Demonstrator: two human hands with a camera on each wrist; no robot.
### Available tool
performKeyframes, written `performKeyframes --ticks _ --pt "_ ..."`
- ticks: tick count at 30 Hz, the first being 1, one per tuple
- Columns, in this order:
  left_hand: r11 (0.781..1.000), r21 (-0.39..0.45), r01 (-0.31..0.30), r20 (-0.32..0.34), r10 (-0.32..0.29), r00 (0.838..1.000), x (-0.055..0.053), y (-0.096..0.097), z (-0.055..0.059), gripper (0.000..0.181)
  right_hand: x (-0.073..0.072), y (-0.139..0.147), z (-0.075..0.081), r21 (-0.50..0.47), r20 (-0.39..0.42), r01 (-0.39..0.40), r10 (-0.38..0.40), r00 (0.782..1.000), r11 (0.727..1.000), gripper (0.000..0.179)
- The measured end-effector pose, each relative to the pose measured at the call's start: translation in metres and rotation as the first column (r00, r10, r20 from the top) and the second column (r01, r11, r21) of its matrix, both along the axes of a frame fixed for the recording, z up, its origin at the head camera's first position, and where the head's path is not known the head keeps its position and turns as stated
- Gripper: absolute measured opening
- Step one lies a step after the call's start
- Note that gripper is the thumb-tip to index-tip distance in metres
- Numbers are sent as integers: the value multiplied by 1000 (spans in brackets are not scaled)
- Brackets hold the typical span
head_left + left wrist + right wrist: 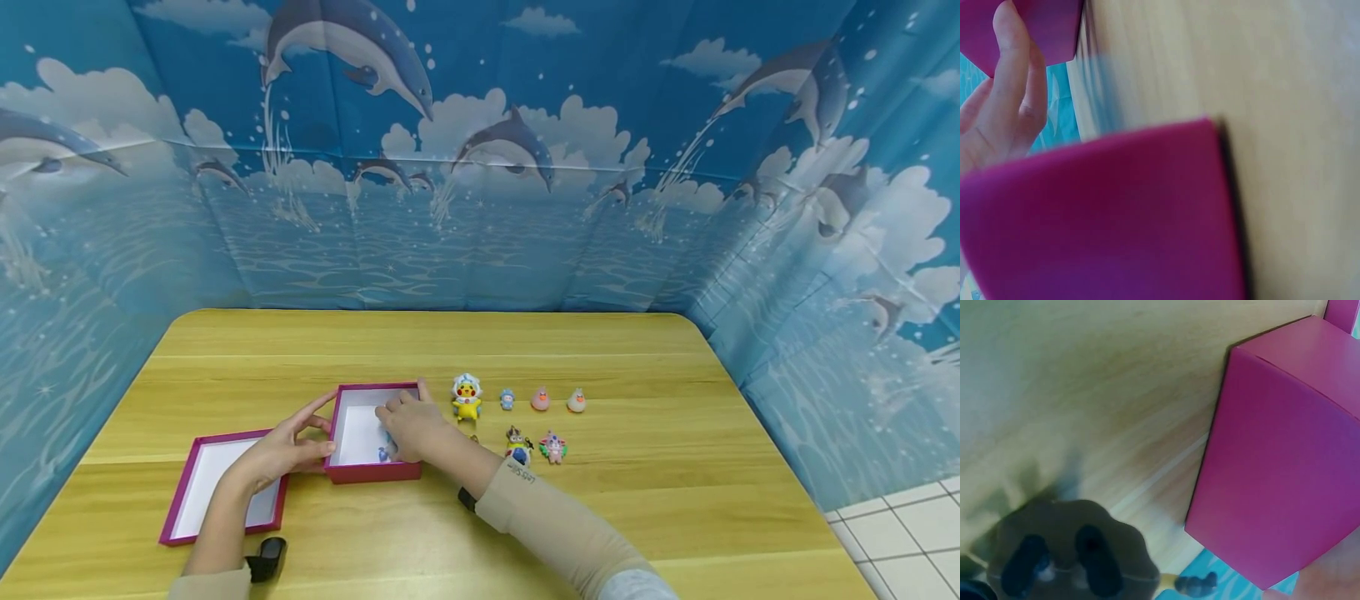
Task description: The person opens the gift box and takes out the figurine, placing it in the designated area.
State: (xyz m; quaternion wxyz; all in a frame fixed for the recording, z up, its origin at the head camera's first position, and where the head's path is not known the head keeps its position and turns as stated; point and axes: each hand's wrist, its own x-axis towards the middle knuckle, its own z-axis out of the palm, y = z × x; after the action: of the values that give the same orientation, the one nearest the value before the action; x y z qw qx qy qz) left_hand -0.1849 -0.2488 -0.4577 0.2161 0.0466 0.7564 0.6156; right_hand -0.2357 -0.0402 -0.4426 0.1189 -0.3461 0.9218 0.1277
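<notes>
A magenta open-topped box (pixel 375 473) with a white inside stands left of the table's middle. My left hand (pixel 273 458) rests against its left wall, fingers and thumb spread; in the left wrist view the thumb touches the magenta side. Over the box's right wall reaches my right hand (pixel 412 425), with some fingers down inside. Whether those fingertips hold anything is hidden. Just beside them, a small blue-and-white figurine (pixel 384 455) lies on the box floor. The right wrist view shows the box's outer wall (pixel 1285 462) and a dark, scalloped figurine (pixel 1075 550) close to the camera.
A magenta-rimmed lid (pixel 262 527) lies left, its white inside up. Right of the box stand a yellow figurine (pixel 467 402), a blue figurine (pixel 507 400), a pink duck (pixel 541 400), a white duck (pixel 576 401), a Minion figurine (pixel 517 446) and a pink-and-green figurine (pixel 553 448).
</notes>
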Motion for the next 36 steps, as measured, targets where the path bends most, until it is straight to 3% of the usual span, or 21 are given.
performKeyframes --ticks 10,30,36 --pt "1000 7 -1 13 1 1000 0 1 0 80 -2 7 4 -134 -83 -26 15 996 991 77" --pt "1000 13 -5 17 5 1000 2 1 1 81 -1 57 35 -355 -243 -69 -21 970 932 50" --pt "1000 19 -4 27 3 1000 2 2 1 82 0 80 38 -392 -240 -62 -37 970 918 48"
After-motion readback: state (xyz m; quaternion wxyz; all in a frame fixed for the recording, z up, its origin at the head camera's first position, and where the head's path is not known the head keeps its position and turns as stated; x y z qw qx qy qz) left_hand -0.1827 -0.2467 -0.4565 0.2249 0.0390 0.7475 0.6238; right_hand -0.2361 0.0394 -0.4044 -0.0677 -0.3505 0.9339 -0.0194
